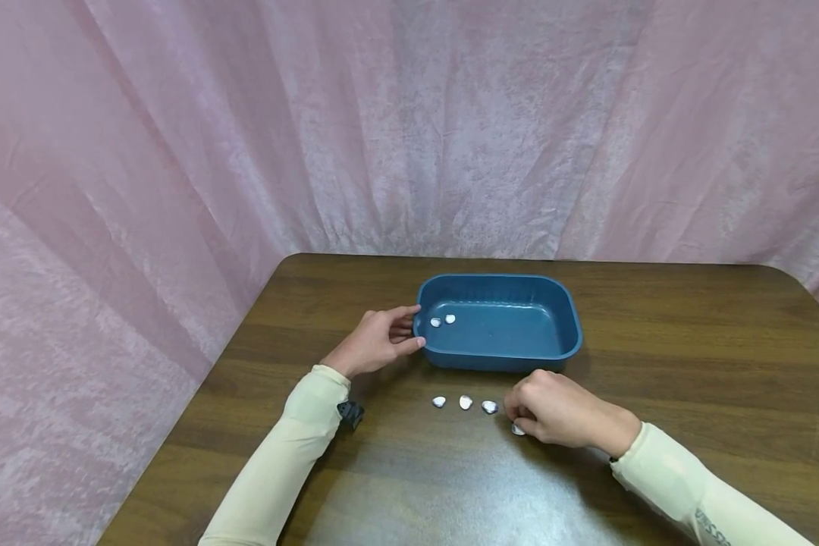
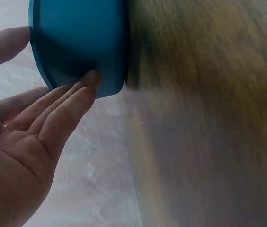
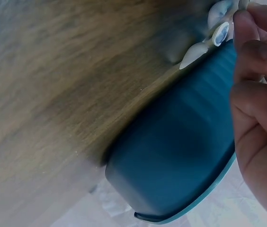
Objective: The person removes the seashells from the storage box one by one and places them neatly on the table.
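Note:
A blue plastic basin (image 1: 498, 362) stands on the table. My left hand (image 1: 374, 340) is at its left end, thumb and fingertips touching the rim and outer wall; in the left wrist view these fingers (image 2: 60, 113) look nearly straight. In front of the basin, my right hand (image 1: 560, 409) pinches a small white seashell (image 1: 518, 429) between thumb and fingers, low at the tabletop. Leftward from it lie more white shells in a row: one shell (image 1: 490, 407), another shell (image 1: 465, 403) and a third shell (image 1: 439, 402). Two shells, including this shell (image 1: 450, 319), lie inside the basin at its left end.
The brown wooden table (image 1: 689, 356) has rounded far corners. Pink curtains (image 1: 450, 136) hang behind it and along the left side. A small black device (image 1: 351, 414) sits at the left sleeve's cuff.

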`<state>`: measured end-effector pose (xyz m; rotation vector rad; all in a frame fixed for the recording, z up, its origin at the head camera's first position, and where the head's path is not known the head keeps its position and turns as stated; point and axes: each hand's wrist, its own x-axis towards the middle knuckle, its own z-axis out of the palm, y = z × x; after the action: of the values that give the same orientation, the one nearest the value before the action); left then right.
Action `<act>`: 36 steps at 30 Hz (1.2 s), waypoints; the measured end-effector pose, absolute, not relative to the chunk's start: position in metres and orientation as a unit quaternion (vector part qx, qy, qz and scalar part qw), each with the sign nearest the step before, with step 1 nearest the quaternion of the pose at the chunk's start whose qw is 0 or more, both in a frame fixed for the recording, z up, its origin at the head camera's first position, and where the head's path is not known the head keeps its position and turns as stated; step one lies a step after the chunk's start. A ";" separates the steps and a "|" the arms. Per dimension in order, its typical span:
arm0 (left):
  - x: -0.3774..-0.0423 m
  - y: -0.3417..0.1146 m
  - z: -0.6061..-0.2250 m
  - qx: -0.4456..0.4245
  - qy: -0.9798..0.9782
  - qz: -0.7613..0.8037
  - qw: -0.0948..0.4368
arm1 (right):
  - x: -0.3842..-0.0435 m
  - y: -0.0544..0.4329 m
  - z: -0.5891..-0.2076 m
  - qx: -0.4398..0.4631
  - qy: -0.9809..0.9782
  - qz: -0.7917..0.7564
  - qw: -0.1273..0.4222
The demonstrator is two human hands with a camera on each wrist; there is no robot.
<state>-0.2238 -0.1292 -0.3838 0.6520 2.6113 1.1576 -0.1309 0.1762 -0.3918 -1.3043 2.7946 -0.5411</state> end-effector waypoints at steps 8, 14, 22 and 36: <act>-0.226 -0.129 -0.386 0.220 0.888 0.390 0.108 | -0.132 0.177 -0.392 -0.419 0.893 -0.166 -0.009; -0.224 -0.130 -0.385 0.215 0.890 0.387 0.112 | -0.133 0.177 -0.395 -0.408 0.898 -0.166 0.001; -0.224 -0.129 -0.384 0.218 0.888 0.390 0.111 | -0.133 0.178 -0.395 -0.410 0.896 -0.170 -0.005; -0.224 -0.130 -0.382 0.223 0.891 0.382 0.103 | -0.132 0.180 -0.388 -0.413 0.894 -0.170 -0.029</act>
<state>-0.2238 -0.1295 -0.3825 0.6567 2.6292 1.1260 -0.1321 0.1798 -0.3880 -1.3222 2.8618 -0.5435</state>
